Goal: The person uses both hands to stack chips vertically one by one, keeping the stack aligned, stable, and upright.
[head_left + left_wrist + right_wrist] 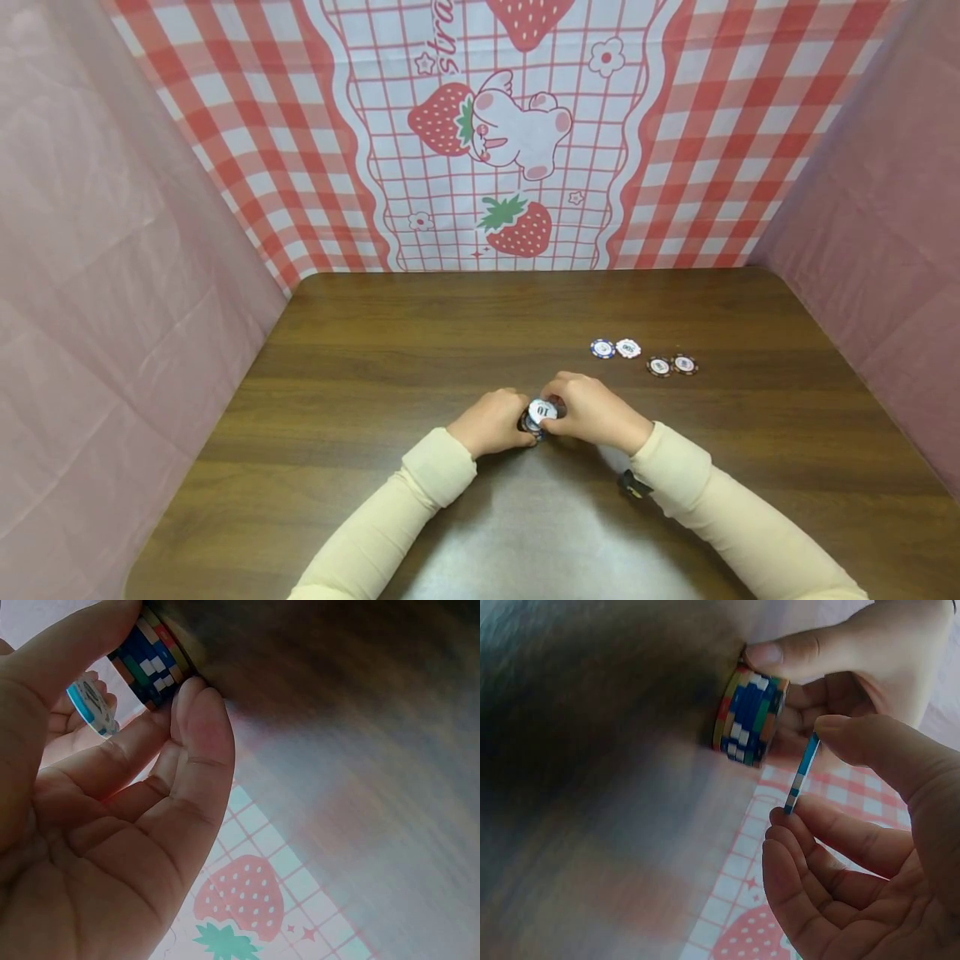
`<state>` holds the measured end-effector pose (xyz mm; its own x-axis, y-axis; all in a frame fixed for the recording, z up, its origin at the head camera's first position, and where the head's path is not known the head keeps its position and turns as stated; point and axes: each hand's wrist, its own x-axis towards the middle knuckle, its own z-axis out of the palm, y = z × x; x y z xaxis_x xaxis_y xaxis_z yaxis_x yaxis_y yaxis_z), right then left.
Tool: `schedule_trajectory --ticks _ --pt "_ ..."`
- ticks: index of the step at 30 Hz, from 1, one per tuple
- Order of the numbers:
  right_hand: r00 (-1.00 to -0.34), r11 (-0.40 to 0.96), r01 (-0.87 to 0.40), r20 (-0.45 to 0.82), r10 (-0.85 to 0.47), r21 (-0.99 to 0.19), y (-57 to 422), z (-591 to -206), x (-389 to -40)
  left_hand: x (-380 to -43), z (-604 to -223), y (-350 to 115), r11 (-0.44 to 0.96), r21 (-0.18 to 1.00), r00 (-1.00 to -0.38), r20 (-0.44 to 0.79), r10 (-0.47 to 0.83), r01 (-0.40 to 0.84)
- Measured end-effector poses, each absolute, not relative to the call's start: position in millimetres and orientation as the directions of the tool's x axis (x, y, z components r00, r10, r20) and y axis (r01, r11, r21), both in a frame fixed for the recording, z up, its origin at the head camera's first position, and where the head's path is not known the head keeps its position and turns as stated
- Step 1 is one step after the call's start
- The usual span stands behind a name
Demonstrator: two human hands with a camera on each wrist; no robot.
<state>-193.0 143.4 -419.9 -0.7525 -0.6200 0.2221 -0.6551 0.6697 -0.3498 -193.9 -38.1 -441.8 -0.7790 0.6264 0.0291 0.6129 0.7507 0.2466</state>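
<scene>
We look down at a brown wood-grain table [390, 333], with a glare patch on its near part. Behind it hangs a red-and-white checked cloth [720, 100] printed with strawberries and a white cartoon animal, and pink drapes [112, 292] close in both sides. On the table, right of centre and beyond the hands, we see four chips lying flat: a blue-edged chip [602, 348] just beside a white chip [628, 348], and, a little nearer and further right, two dark chips [660, 367] side by side.

In front of us, nearer than those four, a chip stack [744, 716] stands on the table, its edge banded in blue, green, orange, red and yellow. The left hand [491, 422] grips it, thumb on one side and fingers on the other. The right hand [596, 410] pinches one light-blue-and-white chip [542, 412], marked 10, between thumb and fingertips; the right wrist view shows it tilted, near the stack but apart from it. Both arms wear cream sleeves [438, 467]. By the right cuff we make out a small dark object [632, 485], perhaps a strap, too partly hidden to name surely.
</scene>
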Motion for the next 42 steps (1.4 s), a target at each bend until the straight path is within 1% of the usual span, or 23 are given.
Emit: schedule_trajectory --ticks 10,17,26,42 --pt "-0.74 0.665 -0.668 0.201 -0.642 -0.333 136.3 -423.6 -191.2 -194.0 -441.3 -38.1 0.746 0.244 -0.774 0.032 0.633 0.62" --pt "-0.742 0.665 -0.662 0.183 -0.644 -0.346 135.0 -424.5 -191.6 -193.5 -440.3 -38.8 0.741 0.259 -0.772 0.029 0.635 0.619" --pt "-0.714 0.639 -0.694 0.206 -0.669 -0.33 134.1 -427.7 -192.3 -194.0 -441.3 -39.0 0.743 0.25 -0.772 0.032 0.635 0.621" --pt "-0.718 0.647 -0.689 0.188 -0.67 -0.327 134.2 -428.5 -193.1 -194.2 -441.0 -38.7 0.739 0.251 -0.769 0.038 0.638 0.625"
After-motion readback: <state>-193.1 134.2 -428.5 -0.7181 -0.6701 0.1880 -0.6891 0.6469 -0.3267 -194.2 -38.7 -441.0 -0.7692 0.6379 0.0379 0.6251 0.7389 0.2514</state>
